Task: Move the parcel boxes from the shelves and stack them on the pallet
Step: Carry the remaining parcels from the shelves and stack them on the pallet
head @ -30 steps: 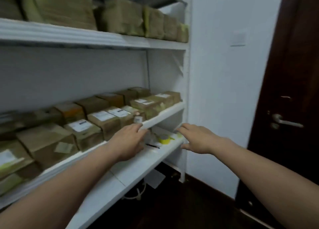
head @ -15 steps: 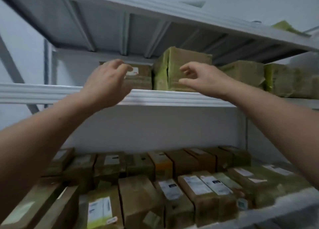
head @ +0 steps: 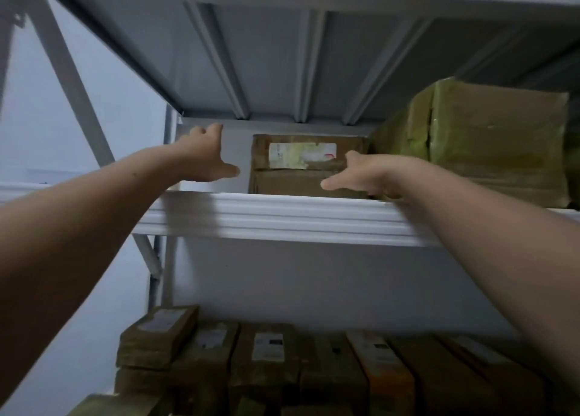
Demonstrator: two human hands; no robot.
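Note:
A brown parcel box (head: pixel 292 183) with a pale label stands deep on the upper shelf (head: pixel 282 218). My left hand (head: pixel 205 156) is raised just left of the box, fingers spread and thumb pointing toward it, holding nothing. My right hand (head: pixel 357 177) lies against the box's front right part, fingers straight; I cannot tell whether it touches. A larger box (head: pixel 489 142) wrapped in yellow-green tape stands right of the brown box. No pallet is in view.
The underside of a higher grey shelf (head: pixel 266 54) with ribs hangs close above the boxes. On the shelf below stand several small brown parcels (head: pixel 266 362) with labels. A slanted grey brace (head: pixel 72 79) and a white wall are at the left.
The view has swung up and left from the lower shelves to the upper shelf. Both hands have reached deeper, now flanking the brown labelled box at the back.

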